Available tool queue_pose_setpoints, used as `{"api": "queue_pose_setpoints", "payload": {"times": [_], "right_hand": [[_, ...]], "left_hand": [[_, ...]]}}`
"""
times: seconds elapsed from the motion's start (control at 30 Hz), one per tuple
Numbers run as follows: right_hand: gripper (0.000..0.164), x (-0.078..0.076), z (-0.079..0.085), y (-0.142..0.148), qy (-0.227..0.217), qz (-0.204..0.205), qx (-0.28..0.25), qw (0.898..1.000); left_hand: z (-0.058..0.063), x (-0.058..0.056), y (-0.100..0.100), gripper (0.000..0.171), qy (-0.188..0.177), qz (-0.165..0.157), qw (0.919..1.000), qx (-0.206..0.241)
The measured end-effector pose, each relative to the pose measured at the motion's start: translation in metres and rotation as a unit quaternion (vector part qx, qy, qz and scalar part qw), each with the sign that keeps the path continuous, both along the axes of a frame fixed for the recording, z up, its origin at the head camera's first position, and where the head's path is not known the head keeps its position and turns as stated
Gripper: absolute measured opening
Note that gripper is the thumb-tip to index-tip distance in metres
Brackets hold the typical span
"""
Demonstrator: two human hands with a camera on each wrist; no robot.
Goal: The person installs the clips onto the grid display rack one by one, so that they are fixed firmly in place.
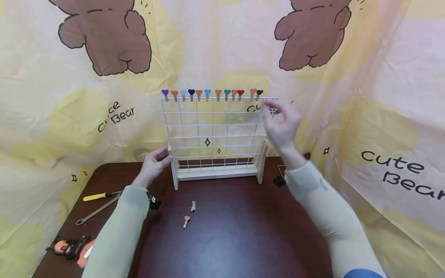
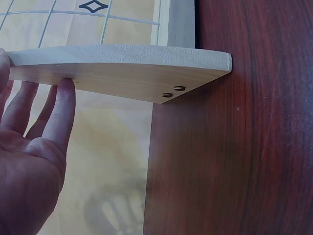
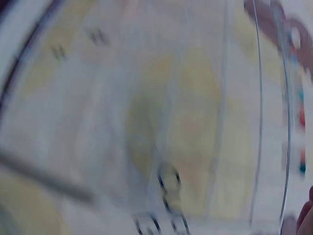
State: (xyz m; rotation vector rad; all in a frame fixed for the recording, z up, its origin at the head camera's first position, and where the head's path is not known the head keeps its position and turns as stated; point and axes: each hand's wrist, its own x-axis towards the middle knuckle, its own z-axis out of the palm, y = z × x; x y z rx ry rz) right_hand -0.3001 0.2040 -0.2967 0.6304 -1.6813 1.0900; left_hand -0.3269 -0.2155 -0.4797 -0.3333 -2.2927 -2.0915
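A white wire grid rack (image 1: pixel 213 125) stands upright between wooden side panels. Along its top wire sits a row of small clothespins with coloured hearts, from purple (image 1: pixel 165 93) at the left to dark green (image 1: pixel 259 93) at the right. My left hand (image 1: pixel 154 164) grips the left wooden panel (image 2: pixel 122 73), fingers against its outer face. Up at the rack's top right corner is my right hand (image 1: pixel 282 121), thumb and index finger bent toward each other beside the dark green clothespin. I cannot tell whether a clothespin is between those fingertips.
On the dark table lie an orange heart clothespin (image 1: pixel 186 221) and a pale clothespin (image 1: pixel 193 206). At the left are a yellow-handled screwdriver (image 1: pixel 95 197), a wrench (image 1: pixel 97 211) and an orange tool with black cord (image 1: pixel 71 247). A bear-print cloth (image 1: pixel 215 42) hangs behind.
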Motion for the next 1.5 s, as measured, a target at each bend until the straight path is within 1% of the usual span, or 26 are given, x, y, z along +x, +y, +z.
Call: {"api": "queue_pose_setpoints", "payload": {"times": [0.03,0.07,0.1,0.13,0.17,0.2,0.27,0.3,0.33,0.37,0.4,0.43,0.53,0.63,0.67,0.73,0.8,0.87,0.9,0.97,1.03,1.1,1.17,1.23,1.4,1.5], "right_hand": [[0.011,0.007,-0.015,-0.008,0.012,0.029,0.031,0.999],[0.009,0.014,-0.032,-0.018,0.005,0.068,0.073,0.995],[0.008,0.023,-0.048,-0.03,-0.02,0.105,0.12,0.987],[0.009,0.032,-0.066,-0.043,-0.052,0.138,0.18,0.973],[0.011,0.04,-0.083,-0.055,-0.088,0.162,0.245,0.952],[0.015,0.047,-0.1,-0.068,-0.124,0.181,0.309,0.925],[0.021,0.059,-0.131,-0.091,-0.18,0.197,0.43,0.863],[0.024,0.062,-0.145,-0.102,-0.19,0.195,0.48,0.834],[0.028,0.064,-0.158,-0.111,-0.199,0.19,0.518,0.81],[0.03,0.066,-0.169,-0.119,-0.204,0.183,0.546,0.791],[0.032,0.065,-0.179,-0.127,-0.204,0.176,0.567,0.778],[0.032,0.064,-0.188,-0.134,-0.201,0.167,0.583,0.769],[0.034,0.055,-0.207,-0.149,-0.173,0.153,0.623,0.748],[0.027,0.048,-0.217,-0.156,-0.132,0.15,0.663,0.722],[0.024,0.046,-0.218,-0.157,-0.124,0.15,0.671,0.715],[0.018,0.045,-0.219,-0.157,-0.12,0.15,0.68,0.708],[0.016,0.045,-0.218,-0.154,-0.136,0.15,0.677,0.707],[0.018,0.045,-0.217,-0.146,-0.162,0.154,0.661,0.716],[0.019,0.045,-0.216,-0.141,-0.177,0.158,0.649,0.723],[0.02,0.044,-0.212,-0.128,-0.21,0.168,0.612,0.744],[0.018,0.041,-0.205,-0.111,-0.243,0.184,0.556,0.773],[0.017,0.039,-0.19,-0.094,-0.279,0.198,0.493,0.8],[0.02,0.038,-0.169,-0.076,-0.296,0.21,0.433,0.825],[0.023,0.036,-0.143,-0.057,-0.299,0.214,0.39,0.844],[0.02,0.033,-0.065,-0.011,-0.318,0.21,0.293,0.877],[0.019,0.028,-0.014,0.016,-0.325,0.193,0.22,0.899]], "left_hand": [[0.001,0.0,0.0,0.058,-0.001,0.0,1.0,0.001],[0.001,0.001,0.0,0.058,-0.002,-0.001,1.0,0.0],[0.002,0.001,0.0,0.058,-0.003,-0.001,1.0,0.0],[0.003,0.001,-0.001,0.058,-0.002,0.0,1.0,0.001],[0.004,0.001,-0.001,0.058,0.0,0.0,1.0,0.002],[0.004,0.001,-0.002,0.058,0.001,0.0,1.0,0.002],[0.004,0.0,-0.002,0.057,0.005,0.0,1.0,0.001],[0.004,0.0,-0.002,0.057,0.006,0.0,1.0,0.003],[0.004,0.0,-0.002,0.057,0.006,-0.001,1.0,0.004],[0.004,0.0,-0.002,0.057,0.006,-0.002,1.0,0.005],[0.004,0.0,-0.002,0.058,0.004,-0.002,1.0,0.005],[0.004,0.0,-0.002,0.058,0.003,-0.002,1.0,0.004],[0.005,0.001,-0.001,0.058,0.001,-0.003,1.0,-0.005],[0.005,0.001,0.0,0.058,0.0,-0.006,0.9999,-0.008],[0.005,0.002,0.001,0.058,0.0,-0.007,0.9999,-0.008],[0.005,0.002,0.002,0.058,0.0,-0.009,0.9999,-0.004],[0.005,0.002,0.003,0.058,0.002,-0.011,0.9999,-0.006],[0.005,0.002,0.003,0.058,0.002,-0.014,0.9999,-0.005],[0.005,0.002,0.004,0.058,0.002,-0.016,0.9999,-0.005],[0.005,0.002,0.004,0.059,-0.001,-0.017,0.9999,-0.004],[0.004,0.001,0.004,0.059,-0.005,-0.018,0.9998,-0.002],[0.004,0.002,0.004,0.06,-0.008,-0.017,0.9998,-0.005],[0.003,0.002,0.003,0.06,-0.01,-0.015,0.9998,-0.005],[0.003,0.002,0.002,0.061,-0.01,-0.012,0.9998,-0.008],[0.005,0.004,0.001,0.06,-0.009,-0.011,0.9998,-0.011],[0.006,0.005,0.002,0.06,-0.009,-0.012,0.9999,-0.005]]}}
